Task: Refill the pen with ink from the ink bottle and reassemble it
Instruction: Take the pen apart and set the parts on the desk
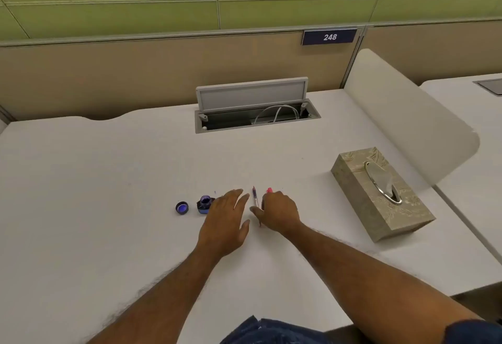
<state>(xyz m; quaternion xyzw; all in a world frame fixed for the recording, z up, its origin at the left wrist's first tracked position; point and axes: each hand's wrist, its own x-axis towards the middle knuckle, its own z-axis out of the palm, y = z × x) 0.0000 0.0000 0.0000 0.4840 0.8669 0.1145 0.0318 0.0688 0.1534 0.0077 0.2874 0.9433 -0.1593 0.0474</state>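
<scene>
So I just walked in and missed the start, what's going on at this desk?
A person is refilling a pen. The ink bottle stands open, its cap beside it. The pen's inner part lies on the desk between both hands. The right hand covers a pink piece; the left hand hovers open.

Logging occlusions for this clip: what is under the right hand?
A pink pen part sticks out beyond the right hand; the rest of it is covered. The clear refill lies beside the hand.

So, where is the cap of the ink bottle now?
The cap lies on the white desk, open side up, just left of the open ink bottle and apart from it.
</scene>
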